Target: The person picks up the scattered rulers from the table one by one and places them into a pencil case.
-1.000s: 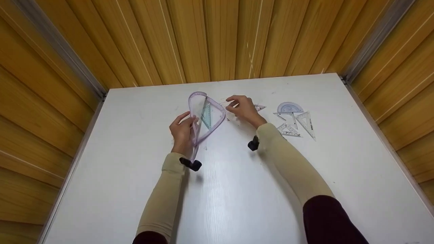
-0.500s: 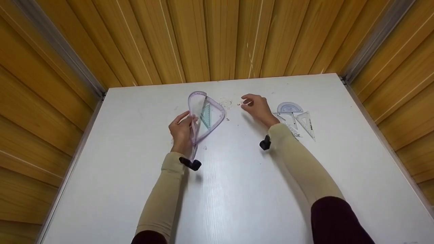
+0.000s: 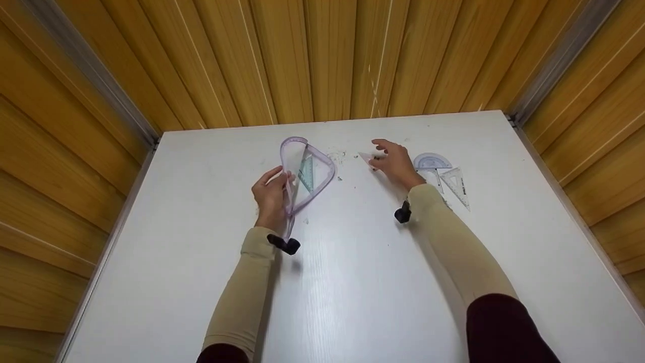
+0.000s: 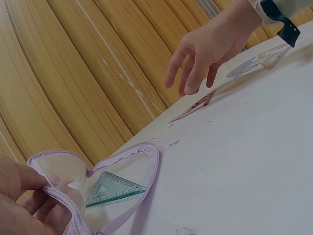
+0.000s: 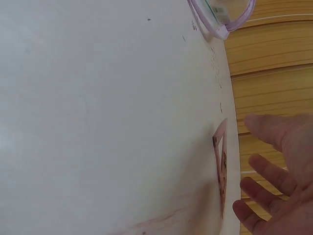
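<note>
On the bench (image 3: 352, 282), left to right: left hand (image 3: 271, 195) pinches the rim of the pouch (image 3: 305, 171), thumb on one flap and fingers under the other, holding its mouth gaping toward the right. Pouch is clear with a lilac edge and sits left of centre, near the far edge. One green set square (image 4: 113, 188) lies inside it, flat against the lower wall.

Right of the pouch, a few small specks on the surface, then the pink set square (image 3: 367, 157) lying flat and loose. Right hand (image 3: 398, 162) is spread, fingers relaxed and apart, hovering just over the pink square's near end. Wrist views show a gap; it looks untouched, though I can't rule out a fingertip brushing it.

Step, as I read it: packing drawing tools into the pouch, one in, pink one next. Next move needs a pinch on a thin flat piece lying flush on a smooth top, so likely slide it or tip a corner up first, then feed it point-first into the open mouth while the left keeps the flaps apart.

Far right, just beyond the right wrist: protractor (image 3: 432, 162) and clear set squares (image 3: 455, 184), overlapping.

Counts:
- pouch: 1
- green set square: 1, inside
- pink set square: 1, loose
- protractor: 1
- clear set squares: at least 2; the forearm hides part of the pile, so I can't tell the exact number
</note>
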The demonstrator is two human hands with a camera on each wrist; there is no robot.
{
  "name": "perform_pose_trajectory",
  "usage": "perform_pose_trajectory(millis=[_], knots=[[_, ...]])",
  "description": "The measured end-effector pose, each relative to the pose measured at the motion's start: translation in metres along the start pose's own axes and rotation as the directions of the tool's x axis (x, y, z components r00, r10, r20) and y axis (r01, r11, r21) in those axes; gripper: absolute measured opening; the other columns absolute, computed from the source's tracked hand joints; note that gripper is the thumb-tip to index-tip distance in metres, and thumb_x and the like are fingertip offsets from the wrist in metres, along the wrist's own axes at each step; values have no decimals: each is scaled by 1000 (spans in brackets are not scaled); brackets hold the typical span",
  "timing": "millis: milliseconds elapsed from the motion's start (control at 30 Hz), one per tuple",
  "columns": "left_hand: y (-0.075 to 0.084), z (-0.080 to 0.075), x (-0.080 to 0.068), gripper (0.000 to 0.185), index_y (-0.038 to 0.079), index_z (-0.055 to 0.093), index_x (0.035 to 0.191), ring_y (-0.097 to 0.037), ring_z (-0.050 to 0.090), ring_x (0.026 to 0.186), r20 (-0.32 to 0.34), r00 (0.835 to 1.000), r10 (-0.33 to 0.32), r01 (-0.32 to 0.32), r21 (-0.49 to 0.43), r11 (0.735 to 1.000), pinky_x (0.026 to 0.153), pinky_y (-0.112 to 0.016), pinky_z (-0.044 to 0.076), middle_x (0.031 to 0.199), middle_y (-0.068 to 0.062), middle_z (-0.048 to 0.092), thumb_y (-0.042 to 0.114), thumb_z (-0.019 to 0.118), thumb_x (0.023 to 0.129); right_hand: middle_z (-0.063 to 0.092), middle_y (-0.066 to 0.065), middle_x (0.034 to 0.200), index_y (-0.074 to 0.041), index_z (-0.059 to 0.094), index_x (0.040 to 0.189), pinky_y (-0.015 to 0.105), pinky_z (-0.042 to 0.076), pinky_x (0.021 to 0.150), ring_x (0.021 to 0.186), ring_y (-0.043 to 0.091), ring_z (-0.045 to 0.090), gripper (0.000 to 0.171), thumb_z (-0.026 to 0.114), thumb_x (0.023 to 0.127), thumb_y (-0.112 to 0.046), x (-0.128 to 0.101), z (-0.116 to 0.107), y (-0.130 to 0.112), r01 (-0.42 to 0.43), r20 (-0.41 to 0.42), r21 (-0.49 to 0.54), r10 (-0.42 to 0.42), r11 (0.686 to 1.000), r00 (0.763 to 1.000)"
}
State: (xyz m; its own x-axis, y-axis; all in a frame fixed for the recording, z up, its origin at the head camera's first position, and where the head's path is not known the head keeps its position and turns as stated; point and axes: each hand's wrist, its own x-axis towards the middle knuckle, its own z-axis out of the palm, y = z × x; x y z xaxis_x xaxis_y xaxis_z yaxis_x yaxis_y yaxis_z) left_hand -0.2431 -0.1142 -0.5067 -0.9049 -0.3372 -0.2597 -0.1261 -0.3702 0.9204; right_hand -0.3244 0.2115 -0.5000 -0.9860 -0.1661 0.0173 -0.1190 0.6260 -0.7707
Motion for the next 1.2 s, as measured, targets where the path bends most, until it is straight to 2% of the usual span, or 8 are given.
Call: perform_pose_trajectory(millis=[233,500,800,1200], knots=[[0,2,-2,32,8,72,127,-23,72,100,-12,1000,-3,3,44,999,85,-35,57,109,-10,76,11,74,95,47,18,155,-17,40,159,52,32,117,139,34,47,74,76,94,-14,-1,-2,4,-50,30,-47,51,998,998],[1,2,-3,36,5,68,132,-24,72,103,4,1000,-16,16,3,1000,89,-36,57,114,-13,75,11,71,97,47,15,156,-17,40,159,52,28,119,147,35,38,76,78,93,-17,-3,-2,7,-65,24,-120,68,991,997],[1,3,-2,36,4,69,131,-25,73,100,-3,1000,-24,24,12,1000,87,-37,58,109,-12,76,9,72,95,55,14,148,-13,48,154,56,32,114,137,38,44,69,78,93,-24,-5,0,6,-66,27,-228,74,971,997],[-1,3,-1,35,6,70,129,-25,73,100,-2,1000,-19,19,17,1000,86,-37,57,108,-12,76,10,73,95,67,12,128,-6,59,143,54,37,106,119,34,50,57,78,92,-22,-2,0,8,-42,8,-240,45,970,999]])
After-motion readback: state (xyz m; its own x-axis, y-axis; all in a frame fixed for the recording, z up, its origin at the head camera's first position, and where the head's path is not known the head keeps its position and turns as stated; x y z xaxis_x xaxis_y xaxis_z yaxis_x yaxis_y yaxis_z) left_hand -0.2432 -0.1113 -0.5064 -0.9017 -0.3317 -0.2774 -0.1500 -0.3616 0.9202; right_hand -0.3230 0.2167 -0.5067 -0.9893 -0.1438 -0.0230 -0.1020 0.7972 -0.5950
